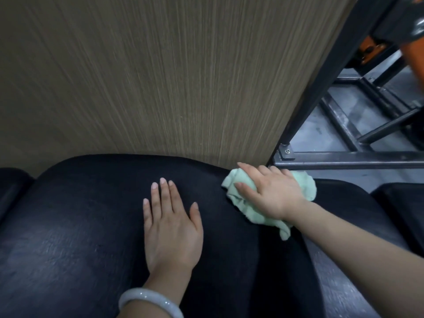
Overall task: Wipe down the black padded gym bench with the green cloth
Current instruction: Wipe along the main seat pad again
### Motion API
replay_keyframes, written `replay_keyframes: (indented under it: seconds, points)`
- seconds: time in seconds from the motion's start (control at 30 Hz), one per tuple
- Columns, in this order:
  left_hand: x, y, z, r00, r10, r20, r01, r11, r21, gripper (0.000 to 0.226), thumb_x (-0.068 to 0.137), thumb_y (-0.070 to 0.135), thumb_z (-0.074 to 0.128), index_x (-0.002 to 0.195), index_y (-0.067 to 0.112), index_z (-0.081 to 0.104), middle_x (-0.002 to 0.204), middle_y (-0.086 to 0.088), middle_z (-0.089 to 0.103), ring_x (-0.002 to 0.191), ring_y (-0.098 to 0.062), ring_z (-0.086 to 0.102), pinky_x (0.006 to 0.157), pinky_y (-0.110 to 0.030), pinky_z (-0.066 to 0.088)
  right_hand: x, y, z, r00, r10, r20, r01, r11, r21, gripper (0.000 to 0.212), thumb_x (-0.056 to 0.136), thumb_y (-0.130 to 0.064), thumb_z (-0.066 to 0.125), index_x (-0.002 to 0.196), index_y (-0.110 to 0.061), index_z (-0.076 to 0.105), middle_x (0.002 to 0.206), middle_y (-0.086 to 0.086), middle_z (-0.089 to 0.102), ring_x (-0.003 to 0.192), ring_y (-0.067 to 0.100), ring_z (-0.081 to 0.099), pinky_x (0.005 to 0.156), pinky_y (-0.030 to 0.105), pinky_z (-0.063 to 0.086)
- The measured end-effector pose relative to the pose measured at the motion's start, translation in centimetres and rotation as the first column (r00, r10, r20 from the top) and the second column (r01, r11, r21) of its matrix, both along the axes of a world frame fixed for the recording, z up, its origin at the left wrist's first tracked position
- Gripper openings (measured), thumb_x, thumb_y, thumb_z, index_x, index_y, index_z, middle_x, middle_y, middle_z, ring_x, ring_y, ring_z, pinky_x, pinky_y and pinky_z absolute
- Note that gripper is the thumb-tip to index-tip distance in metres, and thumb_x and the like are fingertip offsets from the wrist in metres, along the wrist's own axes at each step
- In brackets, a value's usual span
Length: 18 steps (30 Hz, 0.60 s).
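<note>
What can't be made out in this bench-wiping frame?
- Head view: much of the green cloth is hidden under the right hand.
- The black padded bench is cut off by the left and bottom edges.
- Bench surface under the flat left hand is hidden.
- Orange equipment, top right, is blurred and cropped.

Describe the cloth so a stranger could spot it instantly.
Start at the black padded bench below the wood-grain wall panel. Near its far right edge, the right hand presses a crumpled cloth. It is the only pale green, soft thing there.
</note>
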State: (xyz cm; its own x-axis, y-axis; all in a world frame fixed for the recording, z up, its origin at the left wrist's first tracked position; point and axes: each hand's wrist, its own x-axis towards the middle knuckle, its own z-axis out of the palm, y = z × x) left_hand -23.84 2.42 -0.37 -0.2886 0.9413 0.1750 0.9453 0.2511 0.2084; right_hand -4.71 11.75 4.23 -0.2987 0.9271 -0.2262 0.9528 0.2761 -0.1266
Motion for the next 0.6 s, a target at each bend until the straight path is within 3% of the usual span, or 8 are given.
replay_keyframes:
  seconds: [0.17,0.27,0.43,0.6]
  points:
    - [0.1,0.0,0.1,1.0,0.0,0.003,0.0,1.0,-0.007,0.069,0.093,0.048,0.002,0.146,0.005,0.008,0.158,-0.01,0.012,0.146,-0.02,0.002,0.118,-0.039,-0.001,-2.0,-0.3,-0.5,0.992,-0.103,0.073,0.101,0.994,0.035,0.07,0.088,-0.066,0.005,0.151,-0.035,0.015,0.138,0.001,0.045,0.125,0.027,0.038,0.109,0.048,0.021]
    - [0.1,0.0,0.2,1.0,0.003,0.002,-0.003,1.0,-0.011,0.068,0.092,0.048,0.001,0.145,0.007,0.006,0.158,-0.009,0.01,0.147,-0.019,0.001,0.118,-0.038,-0.004,-4.4,-0.4,-1.2,0.995,-0.094,0.029,0.092,0.994,0.059,0.068,0.092,-0.064,0.009,0.152,-0.032,0.013,0.141,0.004,0.043,0.127,0.03,0.036,0.11,0.052,0.018]
    - [0.1,0.0,0.4,0.999,-0.013,0.031,0.013,1.0,-0.004,0.07,0.09,0.049,-0.006,0.146,0.009,-0.001,0.159,-0.006,0.001,0.146,-0.017,-0.008,0.119,-0.039,-0.006,-2.6,-0.6,-1.1,1.0,-0.017,-0.015,0.018,0.998,0.067,0.077,0.082,-0.072,0.002,0.151,-0.039,0.01,0.137,-0.002,0.044,0.125,0.024,0.038,0.109,0.043,0.02]
    - [0.1,-0.1,0.3,1.0,-0.003,0.007,0.003,1.0,-0.007,0.071,0.093,0.049,0.0,0.149,0.006,0.012,0.158,-0.009,0.011,0.147,-0.02,0.002,0.118,-0.038,-0.002,1.7,-1.0,-0.3,0.997,-0.066,0.044,0.062,0.995,0.084,0.089,0.07,-0.075,-0.014,0.149,-0.044,0.013,0.132,-0.009,0.046,0.123,0.019,0.038,0.107,0.037,0.021]
